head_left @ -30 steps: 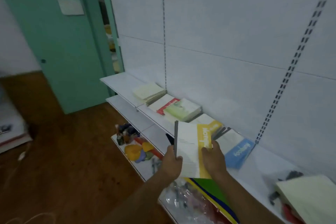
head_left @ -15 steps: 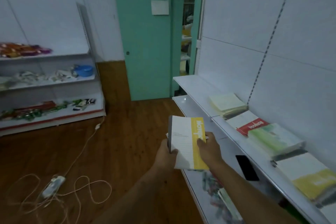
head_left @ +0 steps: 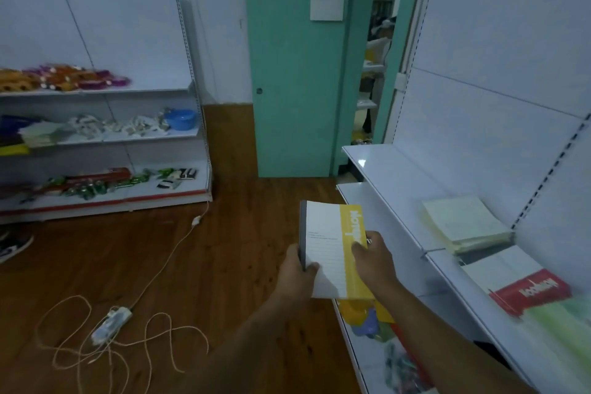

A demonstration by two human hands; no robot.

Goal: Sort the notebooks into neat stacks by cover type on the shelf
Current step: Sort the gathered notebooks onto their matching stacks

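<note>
I hold a white notebook with a yellow band (head_left: 329,243) in front of me, over the floor and left of the white shelf (head_left: 396,176). My left hand (head_left: 295,275) grips its spine edge at the lower left. My right hand (head_left: 372,257) grips its right edge over the yellow band. On the shelf to the right lies a stack of pale yellow notebooks (head_left: 463,222). Nearer to me sits a white notebook with a red band (head_left: 518,281), and a blurred green-covered stack (head_left: 563,323) lies at the right edge.
A lower shelf (head_left: 377,361) under my arms holds colourful packets. A teal door (head_left: 294,73) stands ahead beside an open doorway. Another stocked shelf unit (head_left: 102,137) fills the left wall. A power strip with loose cable (head_left: 112,325) lies on the wooden floor.
My view has swung left, away from the notebook shelf toward the door and the room. Both hands keep hold of the yellow-banded notebook, now held away from the shelf.
</note>
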